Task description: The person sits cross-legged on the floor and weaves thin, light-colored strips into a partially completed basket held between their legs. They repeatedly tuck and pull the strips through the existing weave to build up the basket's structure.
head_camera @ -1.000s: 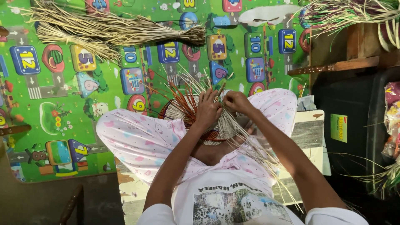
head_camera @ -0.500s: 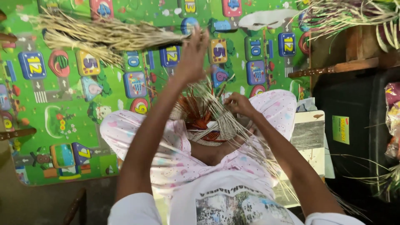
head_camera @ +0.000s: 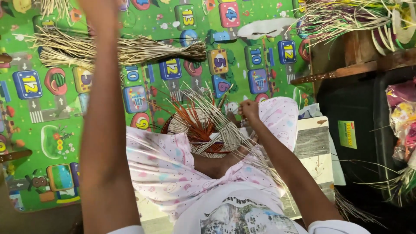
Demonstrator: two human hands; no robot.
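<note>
A half-woven round basket (head_camera: pixel 184 126) rests in my lap on pink dotted cloth (head_camera: pixel 164 169). Orange and pale straw strands (head_camera: pixel 203 117) stick up from it. My right hand (head_camera: pixel 250 110) is closed on several pale strands at the basket's right side. My left arm is raised high over the mat. My left hand (head_camera: pixel 99 6) is blurred and cut by the top edge, above the loose bundle of dried straw (head_camera: pixel 125 48) lying on the mat. Its fingers do not show.
A green children's play mat (head_camera: pixel 56 130) with number tiles covers the floor. At right stands a wooden shelf (head_camera: pixel 346 69) with coloured straw (head_camera: pixel 346 17) on it, above a black container (head_camera: pixel 359 130). A pale wooden board (head_camera: pixel 313 143) lies beside my right knee.
My left hand let go of the basket strands and rose up and leftward over the mat to the frame's top. My right hand stayed on the strands.
</note>
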